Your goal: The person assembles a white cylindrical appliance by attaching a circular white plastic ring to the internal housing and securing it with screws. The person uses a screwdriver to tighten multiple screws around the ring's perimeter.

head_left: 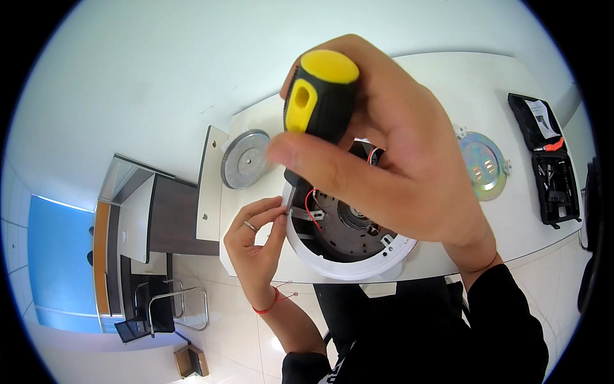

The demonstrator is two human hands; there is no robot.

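Observation:
A screwdriver [320, 96] with a yellow and black handle is gripped in my right hand [409, 147], raised close to the view. Its shaft points down to the left rim of a white round housing [339, 267] on the table. At that rim, the thumb and fingers of my left hand [256, 237] are pinched together beside the shaft's lower end; whatever is between them is too small to make out. Inside the housing are a dark metal plate [332, 237], a red wire [308, 206] and small metal brackets [387, 242]. My right hand hides part of the housing.
On the white table [460, 77], a round grey metal cover [240, 163] lies left of the housing. To the right are a round iridescent metal plate [489, 160] and an unfolded black tool case [550, 182]. A chair [163, 307] stands on the floor at left.

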